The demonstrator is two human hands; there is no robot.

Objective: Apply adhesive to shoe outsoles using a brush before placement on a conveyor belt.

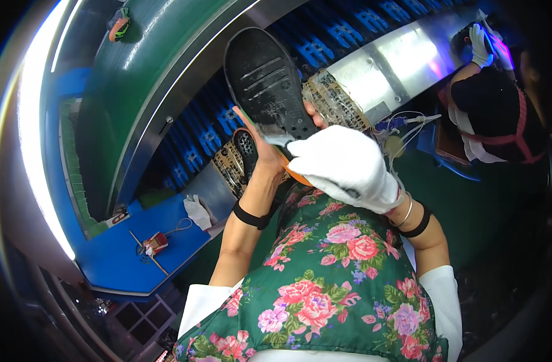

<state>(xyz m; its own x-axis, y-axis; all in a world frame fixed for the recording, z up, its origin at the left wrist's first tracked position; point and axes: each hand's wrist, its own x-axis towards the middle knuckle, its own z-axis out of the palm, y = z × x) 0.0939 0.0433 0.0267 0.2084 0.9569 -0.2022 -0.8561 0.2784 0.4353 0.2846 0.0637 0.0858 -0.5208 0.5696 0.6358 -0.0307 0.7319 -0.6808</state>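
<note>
A black shoe sole (261,78) with grooves, small holes and glossy, smeared patches is held up in front of me, its rounded end pointing away. My bare left hand (267,148) grips its near part from below, thumb along the left edge; bare fingertips show at its right edge. My right hand (345,166), in a white glove, is closed at the near end of the sole. The glove hides what its fingers hold, if anything. An orange piece (297,173) peeks out beneath the glove. Behind my left wrist lies another dark, perforated sole (245,151).
A metal rail wrapped in printed tape (333,99) runs behind the sole, beside rows of blue fittings (342,35). At left, a blue table (116,259) bears a small reddish tool (156,242) and a white cloth (197,211). A green conveyor (149,54) curves above. A co-worker (490,108) works at far right.
</note>
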